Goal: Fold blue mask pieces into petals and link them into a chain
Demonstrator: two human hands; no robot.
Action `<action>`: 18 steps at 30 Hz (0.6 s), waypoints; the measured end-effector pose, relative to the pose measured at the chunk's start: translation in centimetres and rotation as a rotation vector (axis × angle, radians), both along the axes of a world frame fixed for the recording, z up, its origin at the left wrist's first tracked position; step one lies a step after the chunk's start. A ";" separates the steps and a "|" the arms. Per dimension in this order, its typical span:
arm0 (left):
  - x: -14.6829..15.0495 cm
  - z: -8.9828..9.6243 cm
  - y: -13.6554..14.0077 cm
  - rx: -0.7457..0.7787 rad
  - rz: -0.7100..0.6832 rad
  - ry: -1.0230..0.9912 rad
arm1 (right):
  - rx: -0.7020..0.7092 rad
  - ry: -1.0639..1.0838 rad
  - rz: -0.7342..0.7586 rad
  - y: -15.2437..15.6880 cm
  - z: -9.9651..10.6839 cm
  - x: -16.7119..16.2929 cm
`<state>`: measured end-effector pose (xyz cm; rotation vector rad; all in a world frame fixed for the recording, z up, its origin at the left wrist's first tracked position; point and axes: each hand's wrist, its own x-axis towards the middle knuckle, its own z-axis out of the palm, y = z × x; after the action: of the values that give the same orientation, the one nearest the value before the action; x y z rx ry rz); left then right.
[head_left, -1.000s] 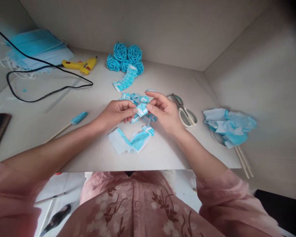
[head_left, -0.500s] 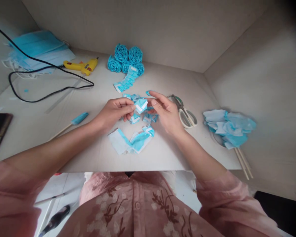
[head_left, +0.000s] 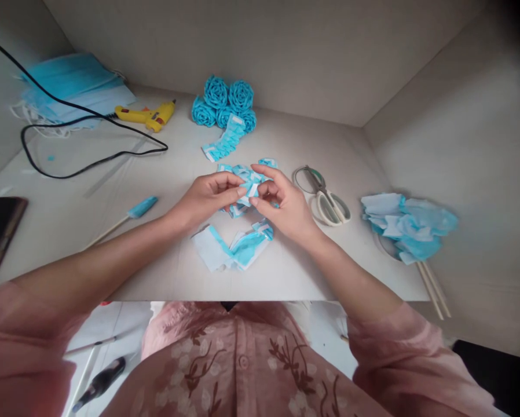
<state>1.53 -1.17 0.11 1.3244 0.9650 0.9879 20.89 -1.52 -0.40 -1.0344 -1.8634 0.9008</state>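
Observation:
Between my hands is a small folded piece of blue-and-white mask fabric (head_left: 252, 190). My left hand (head_left: 212, 194) pinches its left side between thumb and fingers. On its right side, my right hand (head_left: 284, 202) has thumb and fingertips curled close around the edge, with the index finger stretched over the top. Several more folded blue pieces (head_left: 238, 211) lie beneath and behind the hands, partly hidden by them. Nearer my body, flat fabric strips (head_left: 216, 249) rest on the table in a V shape.
Rolled blue fabric roses (head_left: 216, 92) are stacked at the back, a pleated strip (head_left: 223, 145) before them. White-handled scissors (head_left: 329, 205) lie right. A yellow glue gun (head_left: 149, 116), its black cord (head_left: 81, 174) and masks (head_left: 69, 81) are left. Fabric pieces (head_left: 407, 223) sit far right.
My right hand has moved left and closed in on the folded fabric piece, which has turned in the fingers. My left hand stays on it. The view has shifted slightly.

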 end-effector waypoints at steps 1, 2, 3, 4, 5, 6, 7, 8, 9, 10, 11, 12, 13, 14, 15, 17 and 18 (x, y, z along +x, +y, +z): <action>0.1 0.0 0.0 0.007 -0.004 0.006 | 0.043 -0.046 -0.006 -0.2 0.1 -0.1; 0.1 0.0 0.0 0.014 -0.007 0.012 | 0.085 -0.086 -0.010 -0.4 0.2 -0.2; 0.2 0.0 0.0 0.020 -0.007 0.020 | 0.124 -0.117 -0.013 -0.5 0.2 -0.3; 0.2 0.1 -0.1 0.026 -0.004 0.029 | 0.159 -0.138 -0.017 -0.6 0.2 -0.3; 0.3 0.1 -0.1 0.031 0.002 0.035 | 0.195 -0.150 -0.027 -0.7 0.2 -0.3; 0.3 0.2 -0.1 0.034 0.014 0.038 | 0.233 -0.155 -0.045 -0.8 0.3 -0.3; 0.3 0.3 -0.1 0.037 0.029 0.037 | 0.277 -0.158 -0.071 -0.8 0.4 -0.2; 0.3 0.4 -0.2 0.040 0.043 0.036 | 0.329 -0.164 -0.100 -0.8 0.4 -0.2; 0.3 0.5 -0.2 0.043 0.052 0.037 | 0.390 -0.177 -0.126 -0.9 0.6 -0.1; 0.3 0.5 -0.2 0.049 0.054 0.040 | 0.455 -0.196 -0.147 -0.9 0.7 -0.1; 0.2 0.5 -0.2 0.057 0.052 0.045 | 0.518 -0.216 -0.156 -0.9 0.8 -0.1; 0.2 0.4 -0.2 0.067 0.046 0.051 | 0.573 -0.237 -0.154 -0.9 0.9 -0.1; 0.2 0.4 -0.1 0.081 0.042 0.054 | 0.616 -0.256 -0.146 -0.9 0.9 -0.1; 0.2 0.3 -0.1 0.098 0.040 0.054 | 0.644 -0.271 -0.138 -0.9 0.9 -0.2; 0.2 0.1 -0.1 0.115 0.037 0.054 | 0.657 -0.284 -0.133 -0.8 0.9 -0.2; 0.3 -0.1 0.0 0.148 0.037 0.047 | 0.651 -0.299 -0.134 -0.8 0.8 -0.2; 0.3 -0.2 0.0 0.162 0.036 0.043 | 0.641 -0.299 -0.137 -0.7 0.7 -0.2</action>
<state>1.79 -1.18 -0.09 1.4726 0.9596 1.0876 20.67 -2.24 0.33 -0.8986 -2.0877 0.0387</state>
